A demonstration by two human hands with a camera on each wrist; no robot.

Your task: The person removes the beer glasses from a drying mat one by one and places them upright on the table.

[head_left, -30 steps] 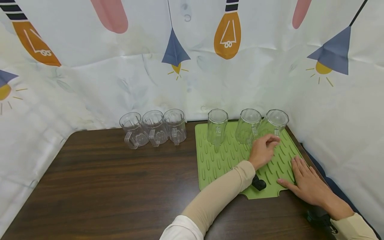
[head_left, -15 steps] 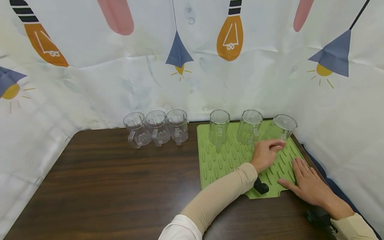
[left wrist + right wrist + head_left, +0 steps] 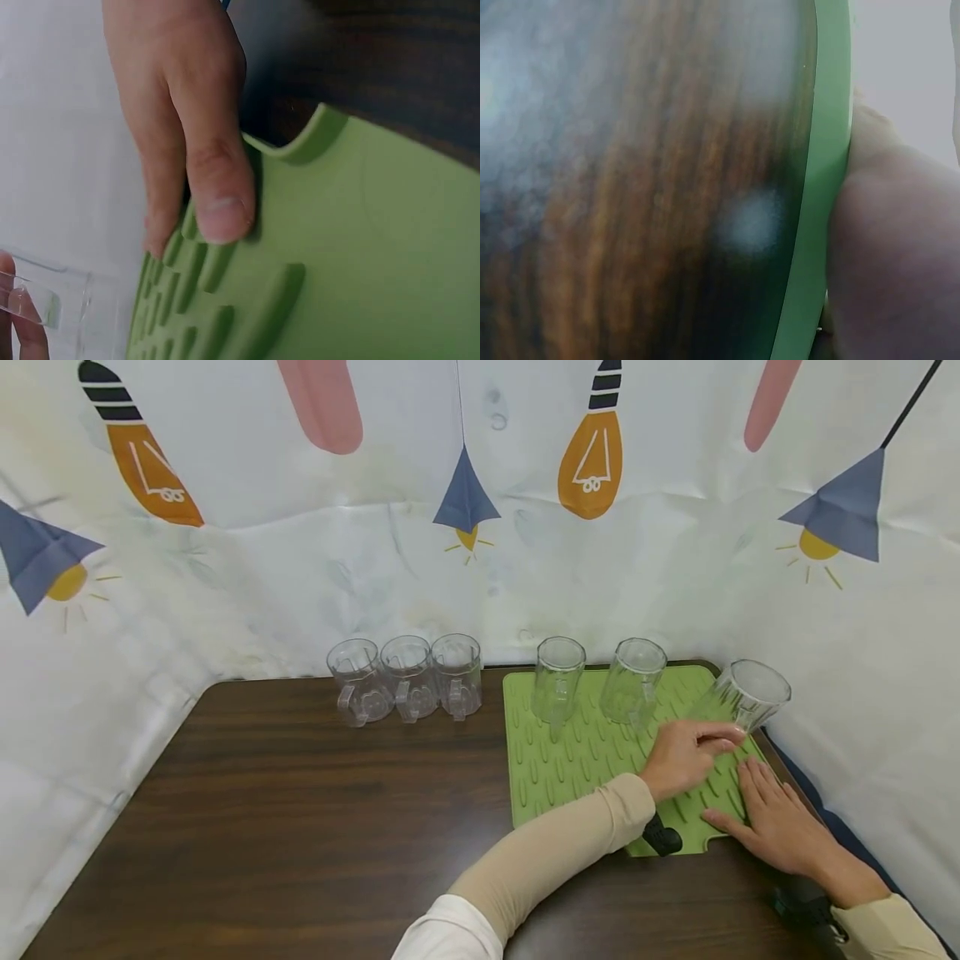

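Observation:
My left hand [image 3: 686,760] pinches the handle of a clear glass mug [image 3: 753,685], which leans right at the green mat's back right corner. In the left wrist view the fingers [image 3: 30,330] of that hand show behind the mug's handle [image 3: 34,301] at lower left. My right hand [image 3: 787,831] lies palm down, fingers straight, on the right side of the green ribbed mat [image 3: 577,764], thumb near its front notch. That hand [image 3: 202,112] also fills the left wrist view's top. The right wrist view holds a blurred thumb [image 3: 900,247] beside the mat's edge [image 3: 810,195].
On the mat's back part stand two more glass mugs, one left [image 3: 558,681] and one in the middle [image 3: 633,681]. Three mugs [image 3: 457,681] stand together off the mat, along the dark wooden table's [image 3: 300,827] back edge. A printed white sheet [image 3: 660,585] hangs close behind.
My left hand has moved right with the glass mug, which has tilted further right and come away from the middle one. My right hand stays on the mat. The head view has turned slightly left.

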